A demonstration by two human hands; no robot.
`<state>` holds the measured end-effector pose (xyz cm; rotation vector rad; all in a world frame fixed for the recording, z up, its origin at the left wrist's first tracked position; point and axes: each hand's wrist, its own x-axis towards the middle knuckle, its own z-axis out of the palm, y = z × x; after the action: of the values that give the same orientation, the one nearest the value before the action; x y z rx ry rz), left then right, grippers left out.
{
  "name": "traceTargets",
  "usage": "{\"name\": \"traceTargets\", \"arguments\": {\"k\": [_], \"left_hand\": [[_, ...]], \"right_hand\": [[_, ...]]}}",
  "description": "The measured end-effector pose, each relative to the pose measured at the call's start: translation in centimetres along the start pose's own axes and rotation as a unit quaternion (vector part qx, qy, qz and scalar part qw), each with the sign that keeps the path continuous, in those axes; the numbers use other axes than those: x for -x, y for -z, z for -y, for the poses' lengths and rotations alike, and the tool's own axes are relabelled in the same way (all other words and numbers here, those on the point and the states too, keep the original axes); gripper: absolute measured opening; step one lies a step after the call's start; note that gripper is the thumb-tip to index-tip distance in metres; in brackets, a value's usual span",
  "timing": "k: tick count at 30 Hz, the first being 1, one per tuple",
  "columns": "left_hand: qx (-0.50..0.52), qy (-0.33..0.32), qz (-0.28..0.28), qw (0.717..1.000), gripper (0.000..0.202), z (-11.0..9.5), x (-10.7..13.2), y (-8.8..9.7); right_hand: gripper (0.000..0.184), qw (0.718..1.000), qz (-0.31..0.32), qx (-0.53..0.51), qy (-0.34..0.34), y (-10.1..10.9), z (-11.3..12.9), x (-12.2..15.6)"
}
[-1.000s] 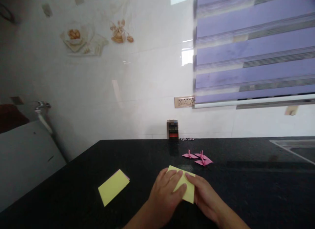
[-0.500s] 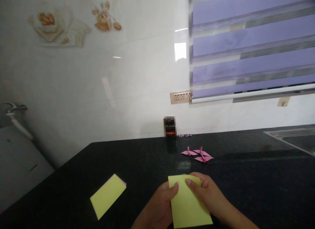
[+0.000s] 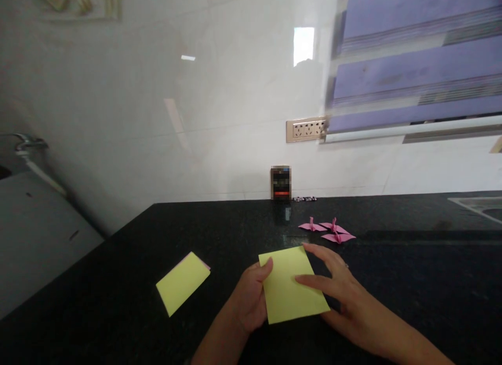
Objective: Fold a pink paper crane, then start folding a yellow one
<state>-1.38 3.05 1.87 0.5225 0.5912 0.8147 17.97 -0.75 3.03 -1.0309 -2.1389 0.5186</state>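
Observation:
A square sheet of yellow paper [image 3: 288, 297] is held over the dark counter, its broad face toward me. My left hand [image 3: 253, 294] is closed on its left edge, thumb on the front and the other fingers hidden behind. Spread fingers of my right hand [image 3: 345, 292] touch the sheet's right side. One fingertip lies on its face, another meets the top right corner, and part of the hand is behind the lower right corner. A yellow paper piece [image 3: 183, 284], with a pink edge showing beneath, lies on the counter to the left.
Three pink origami cranes [image 3: 338, 238] sit on the black counter [image 3: 235, 224] beyond my hands. A small dark box-like object [image 3: 281, 184], pixelated, stands against the wall beside a beaded strand [image 3: 305, 199]. A sink edge [image 3: 466, 205] shows at right, a tap [image 3: 29, 144] at far left.
My right hand has loosened from a thumb grip to spread fingers on the paper. The sheet has turned slightly and sits higher in view. The camera has tilted down and shifted left.

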Motion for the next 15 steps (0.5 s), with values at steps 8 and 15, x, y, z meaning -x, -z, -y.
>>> {"name": "traceTargets", "arguments": {"k": [8,15], "left_hand": [[-0.03,0.011,0.077,0.997,0.041,0.7,0.4,0.0],[-0.057,-0.059,0.149,0.985,0.066,1.2,0.9,0.0]], "right_hand": [[0.012,0.987,-0.116,-0.048,-0.095,-1.1,-0.4,-0.5],[0.018,0.949,-0.105,-0.224,-0.196,-1.8,-0.6,-0.7]]}}
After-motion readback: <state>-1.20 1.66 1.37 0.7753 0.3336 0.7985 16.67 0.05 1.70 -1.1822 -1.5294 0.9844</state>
